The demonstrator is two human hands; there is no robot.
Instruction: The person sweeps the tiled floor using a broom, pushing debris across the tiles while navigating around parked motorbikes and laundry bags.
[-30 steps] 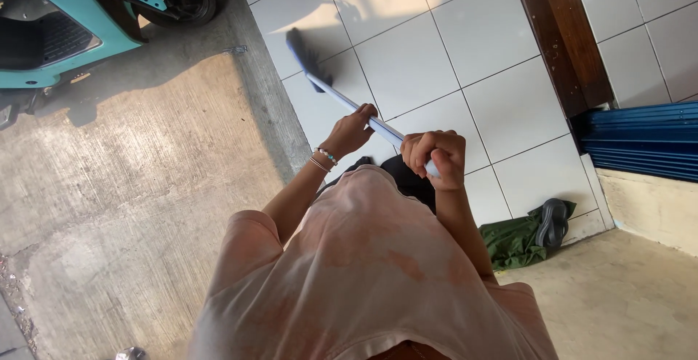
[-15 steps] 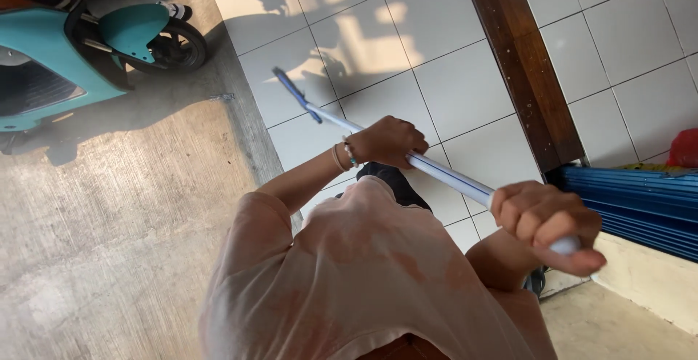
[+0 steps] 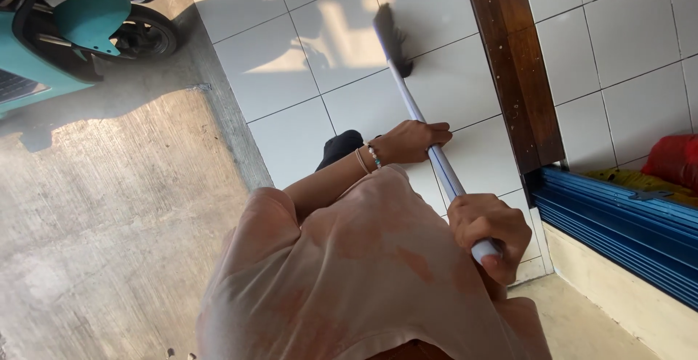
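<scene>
Broom (image 3: 425, 142) gripped in both your fists, left hand (image 3: 413, 142) midway, right hand (image 3: 488, 230) at the top; bristles on tiles (image 3: 291, 76) beside the post (image 3: 512, 69). Sweeping looks underway, progress unclear.

Loose pale-pink short-sleeved shirt (image 3: 363, 280) (faintly blotched), beaded bracelets (image 3: 367, 158) at left wrist.

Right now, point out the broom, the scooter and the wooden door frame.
broom (image 3: 425, 131): head view, on the pale handle past the left hand.
scooter (image 3: 87, 18): head view, on the teal front fender.
wooden door frame (image 3: 512, 62): head view, on the dark brown post.
</scene>
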